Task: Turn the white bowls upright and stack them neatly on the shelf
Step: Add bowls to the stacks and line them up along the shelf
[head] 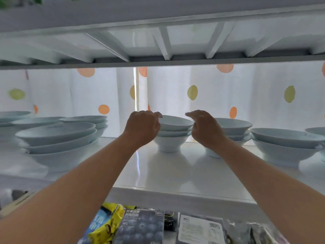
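Both hands reach onto the white shelf (175,175), one at each side of the middle stack of white bowls (173,136), which stands upright near the back. The left hand (143,127) and right hand (204,127) are curled at the top bowl's (175,120) rim, backs to the camera; I cannot tell whether they grip it. More upright bowl stacks stand at left (58,138) and right (284,145). A dotted curtain (193,92) hangs behind, and packets (140,226) lie below.

Glossy ceramic bowls (173,124) on smooth shiny shelf (184,173)
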{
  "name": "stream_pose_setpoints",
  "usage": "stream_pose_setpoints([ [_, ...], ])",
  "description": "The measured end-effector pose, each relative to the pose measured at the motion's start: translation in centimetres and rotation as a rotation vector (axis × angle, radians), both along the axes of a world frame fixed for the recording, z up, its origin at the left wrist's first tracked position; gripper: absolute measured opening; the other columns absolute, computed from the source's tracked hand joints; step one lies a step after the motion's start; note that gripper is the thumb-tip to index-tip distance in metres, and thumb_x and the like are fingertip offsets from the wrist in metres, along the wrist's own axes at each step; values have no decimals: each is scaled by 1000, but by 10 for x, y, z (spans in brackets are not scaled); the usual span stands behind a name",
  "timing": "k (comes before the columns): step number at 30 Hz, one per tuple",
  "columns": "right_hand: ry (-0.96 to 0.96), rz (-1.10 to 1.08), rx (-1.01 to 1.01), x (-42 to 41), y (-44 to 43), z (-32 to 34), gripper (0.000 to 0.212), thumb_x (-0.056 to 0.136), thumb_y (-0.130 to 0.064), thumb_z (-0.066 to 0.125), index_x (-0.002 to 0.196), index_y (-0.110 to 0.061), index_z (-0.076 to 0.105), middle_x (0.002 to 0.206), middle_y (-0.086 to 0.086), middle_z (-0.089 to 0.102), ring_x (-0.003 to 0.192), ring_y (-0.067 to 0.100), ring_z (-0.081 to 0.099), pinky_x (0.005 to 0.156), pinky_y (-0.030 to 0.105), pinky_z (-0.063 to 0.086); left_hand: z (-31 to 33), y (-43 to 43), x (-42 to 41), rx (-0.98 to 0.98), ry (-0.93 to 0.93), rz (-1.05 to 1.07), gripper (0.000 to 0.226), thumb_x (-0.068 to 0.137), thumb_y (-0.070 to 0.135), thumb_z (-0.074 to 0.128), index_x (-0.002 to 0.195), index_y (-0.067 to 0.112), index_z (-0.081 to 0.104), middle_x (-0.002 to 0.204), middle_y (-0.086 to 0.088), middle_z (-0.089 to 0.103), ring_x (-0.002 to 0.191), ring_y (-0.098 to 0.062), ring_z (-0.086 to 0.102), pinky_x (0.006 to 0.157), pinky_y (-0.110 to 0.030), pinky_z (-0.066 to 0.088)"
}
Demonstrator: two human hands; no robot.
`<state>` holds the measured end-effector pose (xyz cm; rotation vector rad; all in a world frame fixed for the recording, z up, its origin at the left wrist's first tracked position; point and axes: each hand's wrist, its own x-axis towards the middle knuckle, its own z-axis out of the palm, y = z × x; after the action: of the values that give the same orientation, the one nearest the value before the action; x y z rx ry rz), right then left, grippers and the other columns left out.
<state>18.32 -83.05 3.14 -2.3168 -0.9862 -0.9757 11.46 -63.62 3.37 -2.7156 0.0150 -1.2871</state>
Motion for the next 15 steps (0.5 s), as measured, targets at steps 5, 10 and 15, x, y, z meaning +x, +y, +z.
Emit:
stream_pose_setpoints([
  [5, 35, 65, 43, -50, 82, -3, 49, 81, 4, 40, 126, -8, 54, 126, 12, 58, 121, 27, 49, 104, 34, 38, -1, 79, -57, 3, 62, 89, 33, 95, 33, 39, 123, 25, 55, 106, -5, 67, 100, -27, 61, 85, -35, 41],
  [10, 87, 109, 177, -91, 158, -13, 41, 83, 1, 44, 120, -6, 60, 117, 15, 64, 112, 29, 58, 100, 31, 40, -14, 157, -100, -19, -36, 136, 32, 91, 35, 42, 109, 24, 66, 97, -4, 72, 90, -29, 65, 81, -35, 46],
  [15, 235, 201, 165, -125, 223, -31, 40, 93, -25, 49, 130, -9, 51, 130, 14, 57, 123, 28, 51, 104, 30, 34, -16, 211, -138, -145, -133, 266, 30, 89, 31, 42, 94, 18, 68, 88, -11, 72, 83, -34, 64, 75, -36, 44],
])
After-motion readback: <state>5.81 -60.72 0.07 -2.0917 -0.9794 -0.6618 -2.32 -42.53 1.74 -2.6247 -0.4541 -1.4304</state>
